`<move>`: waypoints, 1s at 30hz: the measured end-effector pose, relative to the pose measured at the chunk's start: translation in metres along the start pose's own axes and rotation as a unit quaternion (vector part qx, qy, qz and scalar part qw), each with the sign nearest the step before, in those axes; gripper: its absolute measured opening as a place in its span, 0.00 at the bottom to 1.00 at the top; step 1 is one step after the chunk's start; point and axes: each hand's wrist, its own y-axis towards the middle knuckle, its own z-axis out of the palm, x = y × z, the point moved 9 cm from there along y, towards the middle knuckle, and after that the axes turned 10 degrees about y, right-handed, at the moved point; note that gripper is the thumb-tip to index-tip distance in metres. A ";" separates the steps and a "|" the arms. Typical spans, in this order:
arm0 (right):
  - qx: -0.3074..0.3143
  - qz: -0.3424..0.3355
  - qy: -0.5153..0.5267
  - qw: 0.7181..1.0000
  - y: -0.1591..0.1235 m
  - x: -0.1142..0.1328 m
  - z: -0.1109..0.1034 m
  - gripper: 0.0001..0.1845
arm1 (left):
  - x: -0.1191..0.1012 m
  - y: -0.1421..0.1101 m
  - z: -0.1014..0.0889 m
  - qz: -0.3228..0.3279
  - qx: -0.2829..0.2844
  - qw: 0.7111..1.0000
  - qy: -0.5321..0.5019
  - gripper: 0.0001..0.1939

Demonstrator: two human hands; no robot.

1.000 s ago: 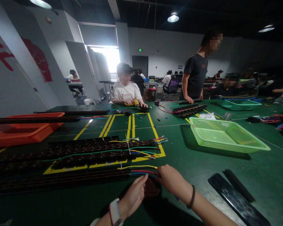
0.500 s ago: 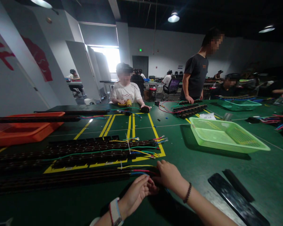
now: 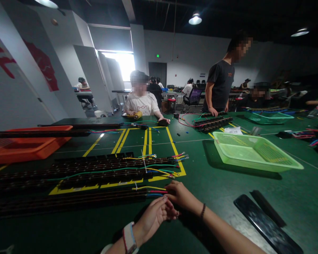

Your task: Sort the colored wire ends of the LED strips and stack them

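Observation:
My right hand (image 3: 178, 194) is closed around the ends of the wires (image 3: 156, 192), which are yellow, red and blue. They come out of the nearest long black wire bundle (image 3: 69, 203), and their tips are hidden behind my fingers. Just below, my left hand (image 3: 155, 213) is turned partly palm up, its fingers loosely curled and apart from the thumb. Its thumb tip lies beside the right fingers, and nothing shows in the palm. More black bundles (image 3: 95, 173) lie beyond, with ring terminals (image 3: 185, 155) on their wire ends and a white cable tie around them.
A light green basket (image 3: 254, 158) stands to the right, an orange basket (image 3: 42, 144) to the left. A glossy dark flat object (image 3: 265, 222) and a black strip (image 3: 267, 208) lie at the lower right. Across the green table (image 3: 214, 197), co-workers sit and stand by other harnesses.
My right hand has slid a little to the left along the wires, closer to the bundle. My left hand stays nearly where it was. Across the table, a seated co-worker's yellow tool has tilted.

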 end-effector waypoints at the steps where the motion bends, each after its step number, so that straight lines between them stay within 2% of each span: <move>1: 0.008 0.004 0.003 1.000 0.001 -0.002 0.002 0.08 | 0.000 0.000 0.000 -0.001 -0.001 1.000 0.000 0.12; 4: 0.020 0.013 0.011 1.000 0.004 -0.004 0.006 0.06 | 0.000 0.000 -0.001 -0.003 -0.005 1.000 -0.001 0.13; 13: 0.038 0.000 0.025 0.999 0.002 0.003 0.008 0.06 | 0.000 0.000 0.000 -0.001 0.010 1.000 0.008 0.16; 16: 0.048 -0.008 -0.014 0.999 0.001 0.008 0.010 0.07 | -0.001 -0.001 -0.001 -0.004 0.006 1.000 0.005 0.17; 18: 0.041 -0.034 -0.079 0.995 0.001 0.016 0.009 0.08 | -0.001 -0.001 -0.001 -0.006 0.000 1.000 -0.002 0.19; 20: 0.021 -0.078 -0.164 0.983 0.000 0.030 0.005 0.09 | -0.001 -0.001 -0.001 -0.008 -0.006 1.000 -0.011 0.19; 24: 0.003 -0.174 -0.312 0.934 -0.007 0.057 0.007 0.06 | -0.002 0.000 -0.002 -0.007 -0.031 0.998 -0.054 0.16; 27: 0.004 -0.207 -0.373 0.904 -0.012 0.065 0.013 0.04 | 0.000 -0.001 -0.006 -0.011 -0.065 0.994 -0.088 0.13; 30: 0.017 -0.236 -0.396 0.887 -0.017 0.067 0.021 0.04 | 0.003 -0.001 -0.011 -0.010 -0.086 0.991 -0.106 0.11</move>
